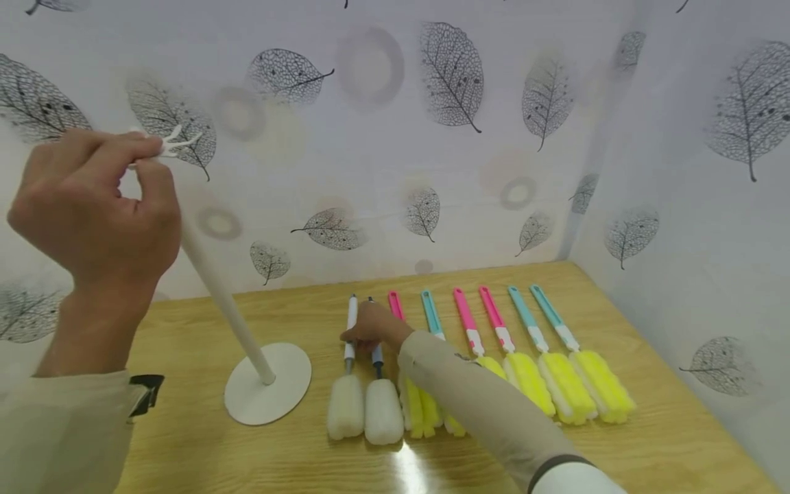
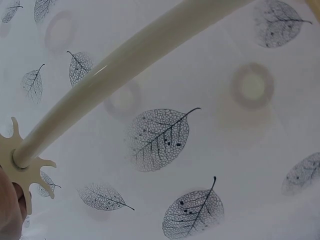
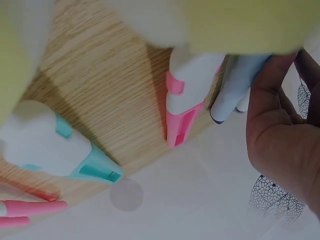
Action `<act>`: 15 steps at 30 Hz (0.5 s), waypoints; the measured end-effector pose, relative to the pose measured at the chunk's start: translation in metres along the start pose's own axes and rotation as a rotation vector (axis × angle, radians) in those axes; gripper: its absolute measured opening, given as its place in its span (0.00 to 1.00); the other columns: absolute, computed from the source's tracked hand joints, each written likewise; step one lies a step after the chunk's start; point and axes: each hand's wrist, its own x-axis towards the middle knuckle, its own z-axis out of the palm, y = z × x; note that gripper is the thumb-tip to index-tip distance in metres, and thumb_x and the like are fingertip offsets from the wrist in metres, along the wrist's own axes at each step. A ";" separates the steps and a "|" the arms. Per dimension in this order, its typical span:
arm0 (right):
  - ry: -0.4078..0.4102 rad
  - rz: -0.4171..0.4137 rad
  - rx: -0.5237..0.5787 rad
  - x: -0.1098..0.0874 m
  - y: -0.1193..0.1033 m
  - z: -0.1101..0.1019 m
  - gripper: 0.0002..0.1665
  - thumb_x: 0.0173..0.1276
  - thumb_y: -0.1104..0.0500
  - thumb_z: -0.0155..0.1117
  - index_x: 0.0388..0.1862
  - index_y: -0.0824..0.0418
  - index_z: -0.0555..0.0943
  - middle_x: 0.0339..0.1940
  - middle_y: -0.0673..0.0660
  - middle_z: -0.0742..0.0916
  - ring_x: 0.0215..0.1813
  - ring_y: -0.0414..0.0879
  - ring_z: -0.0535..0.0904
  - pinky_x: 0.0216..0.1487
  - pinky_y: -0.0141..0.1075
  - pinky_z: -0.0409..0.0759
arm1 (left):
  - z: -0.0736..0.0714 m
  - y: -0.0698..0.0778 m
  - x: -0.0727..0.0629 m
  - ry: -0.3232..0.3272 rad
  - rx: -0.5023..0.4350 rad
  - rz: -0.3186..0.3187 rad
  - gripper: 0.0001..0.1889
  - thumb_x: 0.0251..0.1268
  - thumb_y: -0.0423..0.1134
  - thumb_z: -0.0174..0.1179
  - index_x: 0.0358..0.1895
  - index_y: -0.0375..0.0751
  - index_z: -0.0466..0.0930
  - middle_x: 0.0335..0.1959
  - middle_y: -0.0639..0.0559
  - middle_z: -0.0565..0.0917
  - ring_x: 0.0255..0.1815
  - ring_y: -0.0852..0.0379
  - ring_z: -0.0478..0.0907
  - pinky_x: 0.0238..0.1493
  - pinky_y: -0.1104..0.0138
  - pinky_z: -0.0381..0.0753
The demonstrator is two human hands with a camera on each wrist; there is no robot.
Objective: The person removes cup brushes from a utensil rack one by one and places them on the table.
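Observation:
My left hand (image 1: 105,199) grips the top of a white stand (image 1: 225,302), at its pronged hook ring (image 2: 35,172); the stand's round base (image 1: 278,394) rests on the table and its pole leans. My right hand (image 1: 373,326) is over two bottle brushes with white sponge heads lying side by side. Its fingers and thumb pinch the grey-blue handle of the right-hand bottle brush (image 1: 384,412), seen close in the right wrist view. The fingertips also reach the white handle of the left-hand bottle brush (image 1: 345,408). Part of both handles is hidden by the hand.
Several yellow-and-white sponge brushes with pink or teal handles, such as a teal one (image 1: 599,384), lie in a row to the right. My right forearm covers some of them. A leaf-patterned curtain (image 1: 370,158) stands behind the wooden table (image 1: 185,412).

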 end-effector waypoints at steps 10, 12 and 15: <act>0.020 -0.071 0.029 -0.008 0.010 -0.008 0.22 0.64 0.50 0.66 0.24 0.70 0.82 0.20 0.60 0.86 0.18 0.45 0.80 0.24 0.32 0.79 | 0.005 -0.001 -0.002 -0.020 -0.021 -0.003 0.18 0.60 0.40 0.47 0.39 0.44 0.89 0.35 0.43 0.86 0.37 0.38 0.78 0.37 0.62 0.65; 0.020 -0.112 0.081 -0.013 0.011 -0.014 0.22 0.66 0.50 0.64 0.29 0.71 0.83 0.24 0.62 0.86 0.22 0.48 0.82 0.28 0.34 0.81 | 0.005 -0.003 -0.003 -0.045 -0.031 0.008 0.18 0.62 0.41 0.47 0.40 0.43 0.89 0.36 0.42 0.86 0.39 0.38 0.77 0.39 0.60 0.67; 0.029 -0.185 0.128 -0.018 0.015 -0.028 0.22 0.69 0.50 0.59 0.38 0.71 0.82 0.29 0.62 0.86 0.30 0.50 0.84 0.32 0.36 0.82 | 0.005 -0.008 -0.002 -0.078 -0.066 0.019 0.19 0.64 0.42 0.47 0.42 0.39 0.88 0.38 0.39 0.85 0.43 0.37 0.76 0.46 0.57 0.69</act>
